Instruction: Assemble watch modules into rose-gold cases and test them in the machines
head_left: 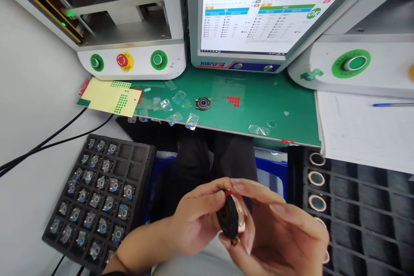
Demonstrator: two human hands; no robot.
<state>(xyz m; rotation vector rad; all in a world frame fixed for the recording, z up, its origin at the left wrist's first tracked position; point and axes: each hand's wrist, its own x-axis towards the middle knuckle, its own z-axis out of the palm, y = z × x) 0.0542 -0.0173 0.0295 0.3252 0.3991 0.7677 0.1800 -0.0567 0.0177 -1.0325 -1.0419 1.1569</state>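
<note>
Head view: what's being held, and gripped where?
A small round black part with a rose-gold rim, pinched at its edges between the left hand and right hand.

1. Round part (pixel 230 217): small disc-shaped component, dark glossy face, rose-gold metallic rim showing along its lower right edge.
2. A small red patch sits at its top edge, just under the fingertips.
3. Pose: tilted on edge, dark face turned toward the left and slightly up; rim side toward the right.
4. Position: held in the air low in the view, above the lap, well apart from the green worktop (pixel 258 108).
5. Support: pinched between both hands; left hand (pixel 194 220) covers its left side, right hand (pixel 278 233) wraps its right and lower side.
6. Lower edge partly hidden by fingers; finer surface detail too blurred to read.
</note>
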